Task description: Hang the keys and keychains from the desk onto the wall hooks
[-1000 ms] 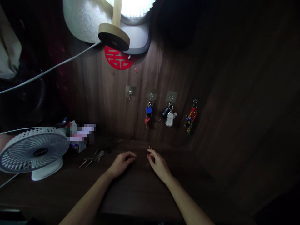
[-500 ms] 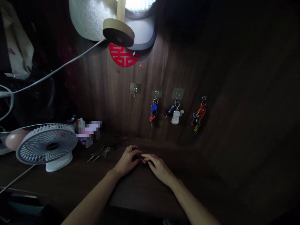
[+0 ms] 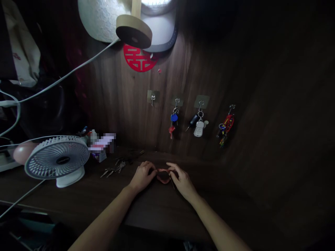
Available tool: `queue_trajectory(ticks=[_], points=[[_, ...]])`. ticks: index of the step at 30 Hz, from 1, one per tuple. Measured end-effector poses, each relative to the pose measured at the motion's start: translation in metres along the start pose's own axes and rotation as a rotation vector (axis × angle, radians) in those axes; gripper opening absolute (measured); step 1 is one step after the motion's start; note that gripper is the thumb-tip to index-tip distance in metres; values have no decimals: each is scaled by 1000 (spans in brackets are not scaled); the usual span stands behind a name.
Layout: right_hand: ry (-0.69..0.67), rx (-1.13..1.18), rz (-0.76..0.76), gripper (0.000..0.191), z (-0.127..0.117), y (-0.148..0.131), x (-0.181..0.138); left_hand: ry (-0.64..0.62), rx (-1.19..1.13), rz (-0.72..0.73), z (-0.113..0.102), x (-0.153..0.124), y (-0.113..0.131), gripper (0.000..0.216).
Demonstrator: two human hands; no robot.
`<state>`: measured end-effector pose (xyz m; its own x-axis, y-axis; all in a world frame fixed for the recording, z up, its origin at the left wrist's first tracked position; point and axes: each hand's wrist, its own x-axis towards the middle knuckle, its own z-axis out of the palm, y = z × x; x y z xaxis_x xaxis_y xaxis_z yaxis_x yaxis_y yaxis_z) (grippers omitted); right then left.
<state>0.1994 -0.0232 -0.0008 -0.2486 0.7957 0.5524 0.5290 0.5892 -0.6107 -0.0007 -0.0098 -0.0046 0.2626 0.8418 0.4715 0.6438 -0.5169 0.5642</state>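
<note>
A reddish, soft-looking band (image 3: 163, 180) forms a small loop just above the dark wooden surface; its exact kind is too dim to make out. My left hand (image 3: 143, 176) pinches its left end between thumb and fingers. At its right end my right hand (image 3: 181, 179) grips it with thumb and fingertip, the index finger stretched forward. A thin, light strand (image 3: 172, 184) hangs below the right thumb. To the left of my left hand, several loose keys (image 3: 115, 169) lie on the surface.
A white desk fan (image 3: 59, 158) stands at the left, its cable running forward. Along the back wall hang keys with blue and red covers (image 3: 174, 120), a dark key with a white fob (image 3: 199, 128) and a red cord bundle (image 3: 227, 127). A wooden lamp base (image 3: 134, 31) hangs above.
My right hand has moved away from my left, to the right. The reddish band, bunched between the fingers before, is now spread into an open loop.
</note>
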Motion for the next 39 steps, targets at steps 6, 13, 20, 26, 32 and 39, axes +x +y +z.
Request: queue_trajectory(ticks=[6,13,20,26,32,39], points=[[40,-64,33,36,1,5,1,-37,-80,15,-8,1,11,24],[8,-89,82,36,4,8,2,-113,-469,16,-13,-1,25,29],[-123,12,44,37,6,2,3,-178,-917,-153,-15,1,27,34],[-28,12,2,37,4,0,3,-136,-950,-188,-15,3,27,35],[22,94,-11,32,0,-15,2,-49,-821,-155,-9,5,23,32],[-17,243,45,34,2,-26,1,-7,-616,-55,-3,6,17,27]])
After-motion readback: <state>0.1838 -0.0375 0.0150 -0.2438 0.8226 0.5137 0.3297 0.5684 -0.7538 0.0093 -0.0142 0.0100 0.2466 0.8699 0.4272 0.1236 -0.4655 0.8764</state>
